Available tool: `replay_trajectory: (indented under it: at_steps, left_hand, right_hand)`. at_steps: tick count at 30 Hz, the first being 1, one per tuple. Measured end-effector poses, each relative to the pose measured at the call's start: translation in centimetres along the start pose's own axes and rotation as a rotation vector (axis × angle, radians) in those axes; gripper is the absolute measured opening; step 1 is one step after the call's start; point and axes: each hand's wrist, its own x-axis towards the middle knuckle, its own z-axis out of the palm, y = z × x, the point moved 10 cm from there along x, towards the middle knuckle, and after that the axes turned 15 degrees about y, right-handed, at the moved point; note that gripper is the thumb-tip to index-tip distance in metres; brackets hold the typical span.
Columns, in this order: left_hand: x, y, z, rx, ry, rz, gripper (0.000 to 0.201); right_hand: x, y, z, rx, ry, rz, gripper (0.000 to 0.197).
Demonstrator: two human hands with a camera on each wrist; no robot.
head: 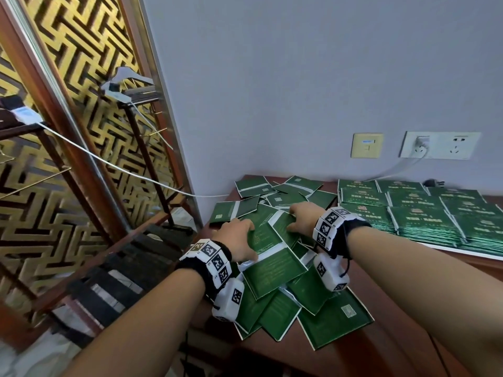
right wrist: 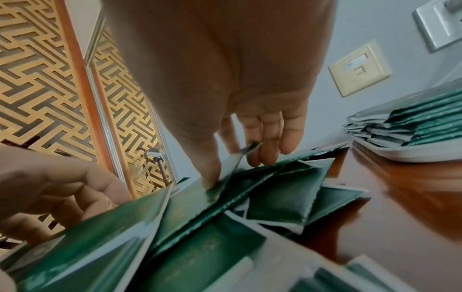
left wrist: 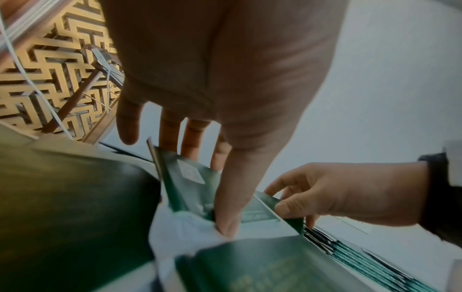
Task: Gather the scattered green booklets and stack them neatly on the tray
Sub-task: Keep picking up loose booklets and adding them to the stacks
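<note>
Brown desk [head: 408, 308]: left hand [head: 236, 238] and right hand [head: 302, 217] pinching loose booklets [head: 275, 270], evidently squaring them (tray [right wrist: 390, 153] already laden).

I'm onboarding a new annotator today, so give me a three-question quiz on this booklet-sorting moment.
1. True or false: the left hand and right hand both rest on the loose pile of green booklets.
2. Where do the tidy booklet stacks lie? A) on the white tray B) on the floor
3. Fill in: a white plug sits in the wall ____.

Key: 1 true; 2 A; 3 socket
</note>
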Motion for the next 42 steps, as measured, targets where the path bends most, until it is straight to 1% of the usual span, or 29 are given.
replay_trajectory:
  at_steps: [3,7,13,15,18,19,22,23,25,27,29,31,34,35,37,38,40,42]
  left_hand:
    - [0.0,0.2,-0.2,-0.046,0.016,-0.007,0.084]
    - [-0.2,0.8,-0.5,-0.128,0.039,-0.004,0.079]
    - [-0.9,2.6,-1.0,-0.173,0.057,0.013,0.082]
    - [-1.3,3.6,-1.0,-0.180,0.046,0.024,0.074]
    - [-1.8,5.5,-1.5,-0.179,0.056,0.038,0.047]
    - [-2.0,6.2,-1.6,-0.174,0.069,0.047,0.043]
    - [-2.7,8.5,-1.7,-0.174,0.092,0.090,0.044]
    - [-2.8,8.9,-1.8,-0.183,0.095,0.102,0.042]
    - [-3.6,10.4,-2.0,-0.193,0.105,0.135,0.035]
    - [-4.1,11.6,-2.1,-0.177,0.109,0.163,0.029]
    - [-4.7,12.7,-2.0,-0.167,0.096,0.186,0.023]
    - [-5.3,13.7,-1.8,-0.154,0.068,0.219,0.020]
    - [-6.3,14.3,-0.9,-0.149,-0.007,0.250,0.016]
    - [-6.6,14.3,-0.6,-0.149,-0.034,0.257,0.018]
    - [-7.2,14.3,0.0,-0.153,-0.079,0.267,0.029]
    - [-7.5,14.2,0.3,-0.153,-0.094,0.268,0.035]
    - [-8.1,13.9,0.7,-0.154,-0.113,0.248,0.040]
    - [-8.5,13.6,1.2,-0.149,-0.118,0.231,0.042]
  right_hand:
    - [0.1,0.4,0.0,0.037,-0.003,0.037,0.047]
    - [-0.4,1.5,-0.5,0.072,-0.009,0.095,0.044]
    - [-2.8,4.3,-1.9,0.089,-0.008,0.174,0.039]
    - [-4.2,5.6,-2.4,0.098,-0.009,0.211,0.037]
    - [-6.5,7.9,-3.3,0.145,-0.030,0.284,0.028]
    - [-7.2,8.8,-3.6,0.127,-0.029,0.293,0.024]
    - [-9.8,11.9,-4.5,0.085,-0.039,0.345,0.017]
    - [-10.5,12.5,-4.5,0.099,-0.052,0.361,0.017]
    - [-12.9,14.3,-4.3,0.182,-0.106,0.430,0.020]
    - [-15.1,15.2,-3.8,0.267,-0.173,0.451,0.018]
    - [-16.4,16.4,-3.8,0.170,-0.189,0.411,0.020]
    - [-16.8,17.1,-3.9,0.062,-0.184,0.366,0.017]
    - [-16.4,16.3,-4.4,-0.049,-0.159,0.289,0.017]
    - [-15.9,15.7,-4.6,-0.061,-0.123,0.248,0.018]
    - [-14.9,14.1,-5.0,-0.056,-0.047,0.150,0.021]
    - [-14.4,13.3,-4.8,-0.036,-0.035,0.104,0.024]
    - [-13.4,11.9,-3.8,-0.009,-0.055,0.031,0.034]
    - [-12.6,10.8,-2.6,-0.012,-0.092,-0.011,0.046]
